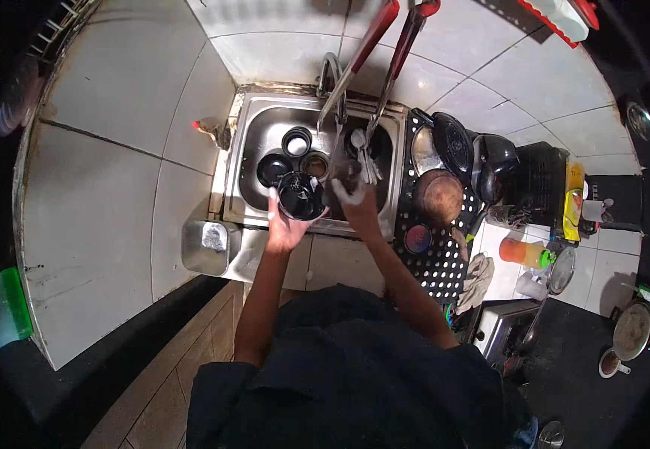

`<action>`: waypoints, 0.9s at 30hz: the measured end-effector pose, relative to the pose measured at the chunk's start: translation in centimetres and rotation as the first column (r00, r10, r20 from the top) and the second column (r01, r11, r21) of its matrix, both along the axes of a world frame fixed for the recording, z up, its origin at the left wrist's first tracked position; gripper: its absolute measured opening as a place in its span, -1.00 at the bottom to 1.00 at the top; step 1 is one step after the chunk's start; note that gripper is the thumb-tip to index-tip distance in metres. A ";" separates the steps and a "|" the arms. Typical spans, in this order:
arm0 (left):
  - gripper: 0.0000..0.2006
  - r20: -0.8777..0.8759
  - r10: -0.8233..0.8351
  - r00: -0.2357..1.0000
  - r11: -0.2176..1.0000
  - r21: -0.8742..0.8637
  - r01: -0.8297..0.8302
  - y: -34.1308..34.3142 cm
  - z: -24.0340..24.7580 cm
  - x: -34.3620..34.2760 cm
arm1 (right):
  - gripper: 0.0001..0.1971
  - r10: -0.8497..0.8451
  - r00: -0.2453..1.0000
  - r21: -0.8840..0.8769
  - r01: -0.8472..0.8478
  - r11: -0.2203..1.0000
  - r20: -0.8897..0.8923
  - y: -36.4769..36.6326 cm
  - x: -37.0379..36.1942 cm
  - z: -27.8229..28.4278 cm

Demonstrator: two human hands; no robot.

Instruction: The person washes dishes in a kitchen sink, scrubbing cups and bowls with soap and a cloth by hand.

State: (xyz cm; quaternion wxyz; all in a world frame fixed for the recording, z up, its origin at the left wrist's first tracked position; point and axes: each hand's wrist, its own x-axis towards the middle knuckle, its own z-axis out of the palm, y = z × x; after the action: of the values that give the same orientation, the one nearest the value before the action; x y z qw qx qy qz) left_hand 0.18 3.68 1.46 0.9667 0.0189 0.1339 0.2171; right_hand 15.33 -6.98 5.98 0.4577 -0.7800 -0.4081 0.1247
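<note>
Item one: black bowl [295,200], round and deep, dark-walled; its inside is showing a glossy surface with pale streaks, and the view is leaving unclear whether these are suds or reflected light. The bowl is hanging over the front part of the left basin of the steel sink [265,120], its mouth facing upward.

Grip: left hand [287,230] is clamping the bowl from its near side, the thumb lying along the left wall and the fingers curling round toward the right; the bowl is sitting just beyond the palm. Right hand [357,203] is reaching over the front of the sink's right basin, fingertips blurring; whether they are standing apart or closing on something, one cannot tell.

Materials and shapes: the sink is showing smooth, shiny metal, with a curved chrome faucet [330,71] rising at its back. In the sink's left basin, a round black vessel [273,170], a dark-rimmed cup [296,141] and a brownish round container [314,165] are standing close together. In its right basin, metal spoons [370,168] are lying in a bunch. Right of the sink, a black mat [437,273] with white dots is bearing a brown, mottled disc [439,197].
</note>
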 end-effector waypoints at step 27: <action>-0.62 -0.456 0.243 0.856 0.960 0.241 -0.144 -1.9 -10.7 1.7 | -0.55 0.004 0.979 0.162 -0.037 0.986 0.202 1.7 -5.5 -1.7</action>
State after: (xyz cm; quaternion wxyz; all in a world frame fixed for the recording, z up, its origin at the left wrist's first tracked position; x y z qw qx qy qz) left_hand 1.90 1.76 -9.23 0.8693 0.1547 0.3486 0.3144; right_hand 9.78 -5.25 4.26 0.4760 -0.7436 -0.4692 0.0158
